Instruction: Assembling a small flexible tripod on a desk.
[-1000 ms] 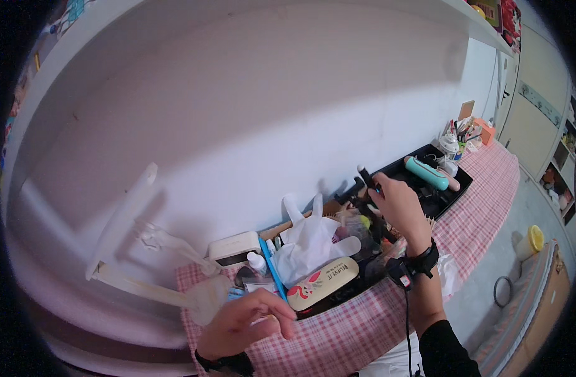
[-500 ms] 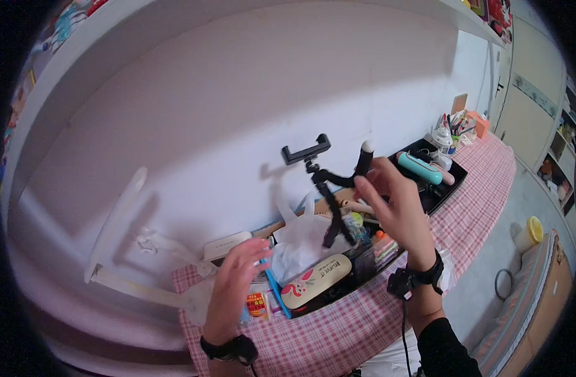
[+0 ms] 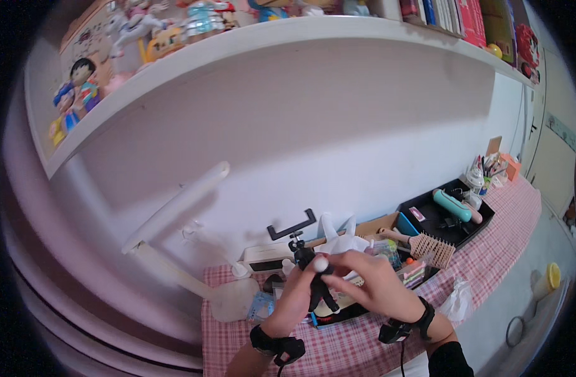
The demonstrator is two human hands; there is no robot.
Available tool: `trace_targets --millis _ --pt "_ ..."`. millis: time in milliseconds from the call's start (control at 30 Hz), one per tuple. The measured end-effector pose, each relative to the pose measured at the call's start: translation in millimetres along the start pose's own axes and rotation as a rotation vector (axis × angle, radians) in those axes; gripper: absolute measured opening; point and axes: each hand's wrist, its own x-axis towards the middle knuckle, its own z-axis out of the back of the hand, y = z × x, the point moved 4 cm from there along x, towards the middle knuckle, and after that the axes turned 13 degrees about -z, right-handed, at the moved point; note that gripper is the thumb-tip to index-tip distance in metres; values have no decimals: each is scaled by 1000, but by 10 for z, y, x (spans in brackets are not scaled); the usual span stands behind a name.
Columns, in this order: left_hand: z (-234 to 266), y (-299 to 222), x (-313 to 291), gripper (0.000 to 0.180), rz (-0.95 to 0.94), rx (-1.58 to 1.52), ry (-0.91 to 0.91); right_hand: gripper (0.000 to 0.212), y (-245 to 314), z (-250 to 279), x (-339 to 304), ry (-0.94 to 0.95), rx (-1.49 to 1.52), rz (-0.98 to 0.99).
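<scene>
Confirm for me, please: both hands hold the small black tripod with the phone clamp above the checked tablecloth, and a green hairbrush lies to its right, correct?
Not quite: the head view shows the hairbrush is pink, not green. The rest stands: the left hand and right hand hold the small black tripod above the checked tablecloth.

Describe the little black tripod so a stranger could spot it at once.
On the pink checked table against the white wall, look just in front of the white desk lamp. Both hands, left hand and right hand, hold the black tripod: bendy legs, phone clamp on top.
</scene>
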Motion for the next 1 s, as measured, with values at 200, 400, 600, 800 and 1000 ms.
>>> trace_targets --millis 200,400,600,800,1000 --pt "8 33 -106 32 25 -189 -22 29 126 -55 -71 169 -117 42" --pt "2 -245 -147 29 -122 3 167 43 374 114 -219 335 -140 57" --pt "-313 -319 -203 16 -83 233 280 54 271 464 -483 -191 157 -167" --pt "-493 -161 -342 18 -79 299 405 69 -245 221 -798 -123 91 -294" --pt "-587 22 -743 32 -221 537 656 51 -430 -98 -1050 233 406 -389"
